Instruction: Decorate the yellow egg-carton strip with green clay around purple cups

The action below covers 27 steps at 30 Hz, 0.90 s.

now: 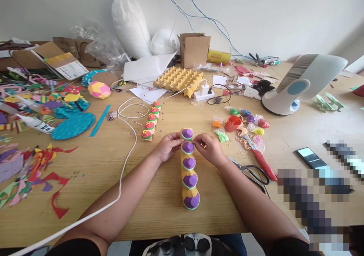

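A strip of yellow egg carton [185, 172] with several purple-covered bumps, edged in light green, lies lengthwise before me. At its far end, my left hand [170, 146] pinches the left edge, fingers closed. From the right side, my right hand [209, 148] has its fingers pressed together by the gap between the first two bumps, where a thin bluish strip shows. Whether that strip is gripped by both hands is too small to tell. A finished-looking red and green carton strip [152, 119] with pins in its sides lies farther back to the left.
A white cable [127, 161] crosses the left side. Scissors [250, 170], a red-handled knife [263, 161], clay packets and an orange cup [233, 124] lie right. A fan [301, 83] stands behind them. Paper scraps cover the far left; an egg tray [179, 80] lies at the back.
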{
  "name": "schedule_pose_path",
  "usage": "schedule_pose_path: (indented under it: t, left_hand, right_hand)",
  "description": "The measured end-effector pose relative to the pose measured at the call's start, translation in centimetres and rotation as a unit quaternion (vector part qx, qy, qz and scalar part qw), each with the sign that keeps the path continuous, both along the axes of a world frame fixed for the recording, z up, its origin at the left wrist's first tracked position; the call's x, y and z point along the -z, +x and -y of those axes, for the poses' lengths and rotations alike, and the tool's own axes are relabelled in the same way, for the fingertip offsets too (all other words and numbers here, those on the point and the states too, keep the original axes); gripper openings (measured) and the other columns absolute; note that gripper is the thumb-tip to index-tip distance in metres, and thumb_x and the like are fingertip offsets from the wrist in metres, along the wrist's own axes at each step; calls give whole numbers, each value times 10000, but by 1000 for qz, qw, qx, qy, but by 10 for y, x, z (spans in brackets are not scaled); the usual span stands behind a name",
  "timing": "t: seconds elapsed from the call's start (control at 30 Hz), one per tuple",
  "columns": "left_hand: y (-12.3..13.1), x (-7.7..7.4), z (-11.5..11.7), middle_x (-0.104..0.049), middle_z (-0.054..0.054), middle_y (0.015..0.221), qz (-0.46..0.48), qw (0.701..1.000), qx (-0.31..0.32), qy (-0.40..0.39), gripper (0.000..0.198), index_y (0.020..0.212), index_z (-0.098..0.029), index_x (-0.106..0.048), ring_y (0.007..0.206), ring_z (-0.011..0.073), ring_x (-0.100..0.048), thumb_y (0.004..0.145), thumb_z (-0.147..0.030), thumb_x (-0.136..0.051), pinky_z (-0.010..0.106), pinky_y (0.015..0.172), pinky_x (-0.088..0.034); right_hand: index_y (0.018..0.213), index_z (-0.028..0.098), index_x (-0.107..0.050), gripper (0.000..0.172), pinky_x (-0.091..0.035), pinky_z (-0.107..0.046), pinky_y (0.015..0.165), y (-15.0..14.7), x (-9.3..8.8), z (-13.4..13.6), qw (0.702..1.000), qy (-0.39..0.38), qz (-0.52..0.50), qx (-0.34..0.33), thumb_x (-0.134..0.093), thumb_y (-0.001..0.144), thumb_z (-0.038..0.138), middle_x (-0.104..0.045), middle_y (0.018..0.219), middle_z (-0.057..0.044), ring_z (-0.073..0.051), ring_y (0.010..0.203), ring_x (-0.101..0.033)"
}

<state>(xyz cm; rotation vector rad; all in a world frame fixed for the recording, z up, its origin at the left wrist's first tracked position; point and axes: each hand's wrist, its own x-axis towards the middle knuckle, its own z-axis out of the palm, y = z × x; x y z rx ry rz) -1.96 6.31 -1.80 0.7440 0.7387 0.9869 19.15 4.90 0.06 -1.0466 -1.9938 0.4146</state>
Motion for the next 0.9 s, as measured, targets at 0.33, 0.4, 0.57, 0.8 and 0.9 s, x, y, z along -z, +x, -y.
schedule_pose_path:
  t: [0.33,0.4,0.57,0.8,0.9]
  left_hand:
    - [2,-2,2,-749,18,886,-15,1000,13,18,206,887,-163,-759,772,123,-669,710,-226,-843,238,750,-502]
    - [2,-3,3,-750,20,889,-18,999,17,21,205,890,-162,-760,774,126,-670,715,-232,-840,242,752,-498]
    - [2,-2,3,-752,22,881,-20,999,19,21,201,880,-164,-757,765,129,-673,710,-229,-842,245,745,-495]
    - [-1,-1,1,-762,31,878,-1,1000,13,5,217,908,-159,-761,765,131,-686,711,-207,-838,252,769,-515]
    - [-1,-2,1,-764,37,870,-3,1000,10,-1,230,909,-157,-762,761,139,-691,698,-202,-844,255,767,-520]
  right_hand:
    - [804,205,-662,78,-431,-243,566,-2,1,0,998,-55,-27,20,-662,871,245,-662,671,8,-124,590,-569]
    - [786,203,-655,84,-421,-237,549,-2,-1,0,997,-72,-37,18,-667,859,242,-657,666,12,-117,576,-557]
    - [775,199,-655,97,-419,-235,537,-2,-2,1,994,-94,-49,9,-666,854,255,-648,651,14,-115,568,-547]
    - [808,198,-658,88,-451,-235,545,0,-1,1,991,-102,-88,-19,-651,869,261,-677,706,-4,-119,596,-576]
    - [806,200,-654,92,-450,-240,549,1,-1,-1,992,-92,-79,-14,-652,871,265,-675,705,-4,-122,594,-572]
